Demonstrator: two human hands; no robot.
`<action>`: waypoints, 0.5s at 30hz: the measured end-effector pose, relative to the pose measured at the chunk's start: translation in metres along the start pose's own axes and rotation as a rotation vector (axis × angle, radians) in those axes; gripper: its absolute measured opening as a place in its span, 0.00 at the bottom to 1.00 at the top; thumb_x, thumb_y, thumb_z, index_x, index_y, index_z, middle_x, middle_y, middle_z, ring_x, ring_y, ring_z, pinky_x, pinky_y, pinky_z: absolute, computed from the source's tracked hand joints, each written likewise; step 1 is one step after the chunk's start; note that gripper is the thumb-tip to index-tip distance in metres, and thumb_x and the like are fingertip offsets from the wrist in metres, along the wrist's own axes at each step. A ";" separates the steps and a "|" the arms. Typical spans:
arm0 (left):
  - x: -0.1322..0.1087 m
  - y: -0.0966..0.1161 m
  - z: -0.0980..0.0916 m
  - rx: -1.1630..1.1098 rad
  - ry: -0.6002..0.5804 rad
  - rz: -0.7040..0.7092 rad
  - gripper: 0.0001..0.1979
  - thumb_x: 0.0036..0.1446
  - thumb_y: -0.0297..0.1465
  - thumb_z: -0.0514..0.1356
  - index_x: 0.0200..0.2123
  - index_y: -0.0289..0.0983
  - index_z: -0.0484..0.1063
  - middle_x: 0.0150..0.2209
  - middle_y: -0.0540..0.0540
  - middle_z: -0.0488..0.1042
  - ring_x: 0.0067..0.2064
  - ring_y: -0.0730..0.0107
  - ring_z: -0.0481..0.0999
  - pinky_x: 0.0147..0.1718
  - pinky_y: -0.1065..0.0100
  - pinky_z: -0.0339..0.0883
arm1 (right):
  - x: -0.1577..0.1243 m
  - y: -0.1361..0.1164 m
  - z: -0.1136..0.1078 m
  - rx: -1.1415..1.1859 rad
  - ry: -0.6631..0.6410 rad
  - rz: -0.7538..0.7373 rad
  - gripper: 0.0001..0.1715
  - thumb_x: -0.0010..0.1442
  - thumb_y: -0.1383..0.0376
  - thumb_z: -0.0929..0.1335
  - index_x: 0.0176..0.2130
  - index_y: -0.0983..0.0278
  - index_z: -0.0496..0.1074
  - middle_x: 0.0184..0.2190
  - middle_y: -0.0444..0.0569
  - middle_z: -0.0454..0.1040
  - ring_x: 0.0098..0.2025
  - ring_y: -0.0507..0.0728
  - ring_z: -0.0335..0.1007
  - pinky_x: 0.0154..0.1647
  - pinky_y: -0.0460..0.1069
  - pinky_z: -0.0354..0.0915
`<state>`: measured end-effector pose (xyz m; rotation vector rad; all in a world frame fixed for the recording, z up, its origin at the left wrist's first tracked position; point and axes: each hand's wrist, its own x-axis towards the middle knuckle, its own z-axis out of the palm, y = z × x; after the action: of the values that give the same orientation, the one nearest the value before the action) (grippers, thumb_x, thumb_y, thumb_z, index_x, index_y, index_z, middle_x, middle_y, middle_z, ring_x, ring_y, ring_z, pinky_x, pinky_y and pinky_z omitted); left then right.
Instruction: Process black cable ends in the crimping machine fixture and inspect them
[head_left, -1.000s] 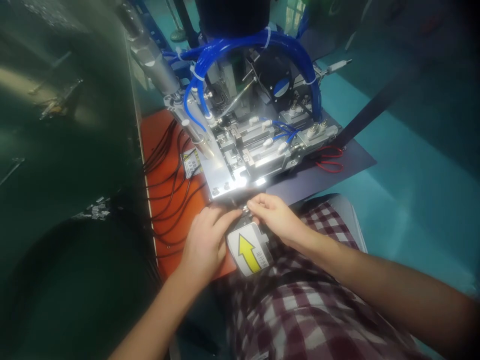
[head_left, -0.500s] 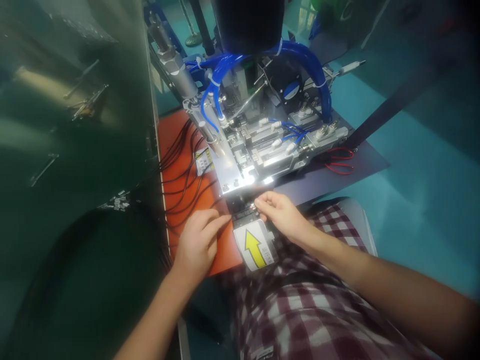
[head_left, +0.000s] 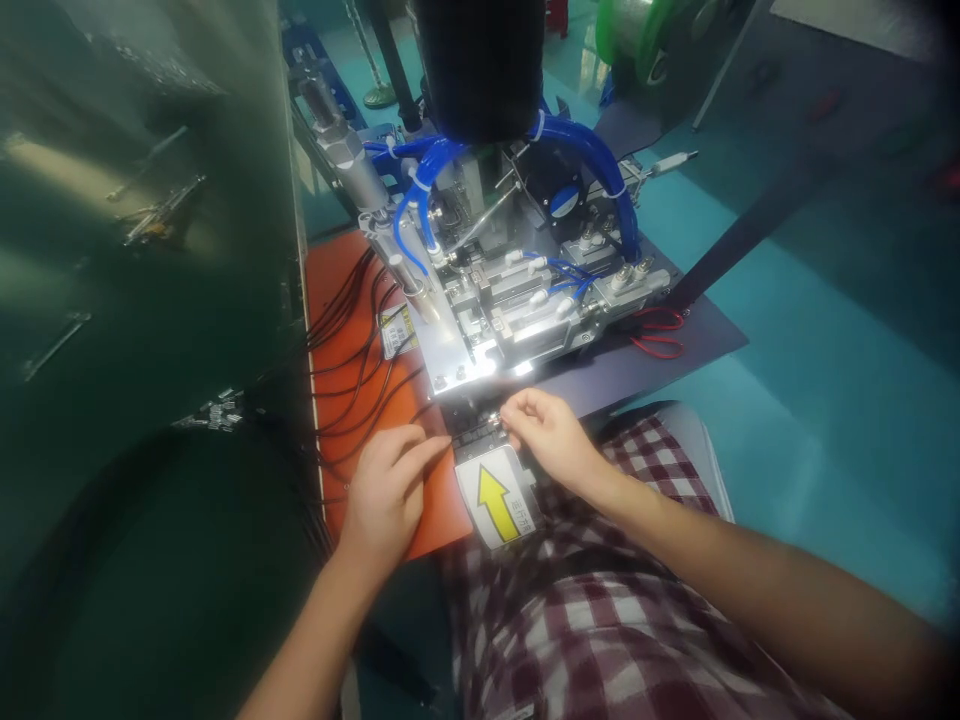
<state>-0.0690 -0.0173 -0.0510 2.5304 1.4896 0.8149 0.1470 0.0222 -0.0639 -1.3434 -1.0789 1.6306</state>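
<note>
My right hand (head_left: 551,435) is closed in a pinch at the right end of a dark slotted track (head_left: 472,436). A small shiny metal piece (head_left: 494,418) shows at its fingertips, too small to name. My left hand (head_left: 386,490) rests over the orange plate, one digit stretched out to the track's left edge and the others bent, their tips partly hidden. I see nothing held in it. Just in front of the track, toward me, is a white label (head_left: 469,490) with a yellow arrow pointing away from me.
Beyond my hands stands a metal machine (head_left: 517,300) with blue air tubes (head_left: 592,145). Black cables (head_left: 360,350) cross the orange plate (head_left: 337,275). At left, a dark green surface (head_left: 150,520) bears a pile of small metal parts (head_left: 217,410). Red wire (head_left: 660,345) loops at right.
The whole view has shifted slightly, so the machine and hands appear a little further left. Both hands keep nearly the same pose at the track.
</note>
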 end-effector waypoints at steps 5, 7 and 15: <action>0.000 0.000 0.000 -0.003 0.001 -0.004 0.15 0.59 0.17 0.53 0.44 0.36 0.74 0.40 0.44 0.70 0.42 0.66 0.69 0.42 0.64 0.67 | 0.000 0.002 0.001 0.013 -0.027 0.038 0.15 0.58 0.57 0.67 0.26 0.64 0.67 0.20 0.42 0.69 0.20 0.50 0.64 0.27 0.47 0.60; 0.000 0.000 0.000 -0.008 0.004 -0.006 0.15 0.59 0.17 0.53 0.43 0.36 0.74 0.40 0.43 0.70 0.43 0.66 0.70 0.42 0.64 0.67 | 0.000 0.000 0.002 0.033 -0.015 0.031 0.15 0.56 0.56 0.68 0.26 0.64 0.68 0.22 0.41 0.69 0.21 0.49 0.64 0.27 0.47 0.60; -0.001 -0.001 0.000 -0.031 0.017 -0.035 0.15 0.60 0.19 0.53 0.43 0.38 0.74 0.39 0.45 0.71 0.42 0.68 0.71 0.42 0.65 0.69 | -0.002 -0.001 -0.005 0.088 0.031 0.075 0.17 0.52 0.54 0.70 0.26 0.64 0.67 0.20 0.40 0.68 0.21 0.48 0.62 0.28 0.47 0.60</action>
<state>-0.0697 -0.0177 -0.0516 2.4743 1.5088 0.8496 0.1524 0.0209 -0.0628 -1.3609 -0.9374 1.6868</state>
